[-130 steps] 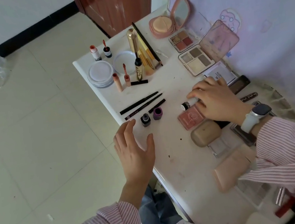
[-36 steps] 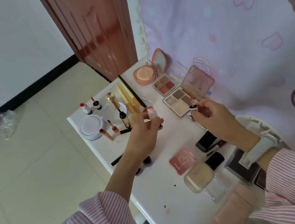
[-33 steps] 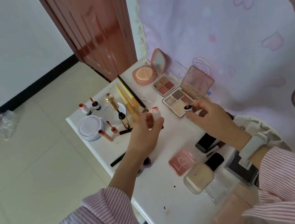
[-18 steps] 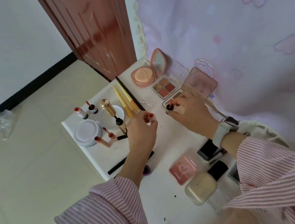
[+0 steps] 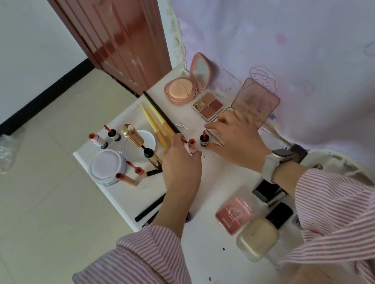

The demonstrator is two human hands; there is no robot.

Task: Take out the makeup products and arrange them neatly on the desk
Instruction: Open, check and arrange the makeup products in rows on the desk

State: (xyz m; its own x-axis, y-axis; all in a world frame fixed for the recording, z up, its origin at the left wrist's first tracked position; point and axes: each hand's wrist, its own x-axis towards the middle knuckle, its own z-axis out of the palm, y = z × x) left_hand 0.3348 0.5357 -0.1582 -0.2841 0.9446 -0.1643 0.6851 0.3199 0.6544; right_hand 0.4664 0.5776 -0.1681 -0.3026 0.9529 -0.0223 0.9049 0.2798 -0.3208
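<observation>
At mid-frame the left hand [image 5: 179, 160] pinches a small white lip-gloss tube [image 5: 192, 146] standing upright on the white desk [image 5: 216, 182]. Just beside it stands its black applicator cap [image 5: 204, 140], with the right hand [image 5: 236, 138] next to it, fingers spread and relaxed. Behind lies an open eyeshadow palette [image 5: 209, 106].

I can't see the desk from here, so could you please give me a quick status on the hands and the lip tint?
Left hand holds lip tint tube upright on desk. Right hand open beside its applicator cap. Nothing in the way.
</observation>
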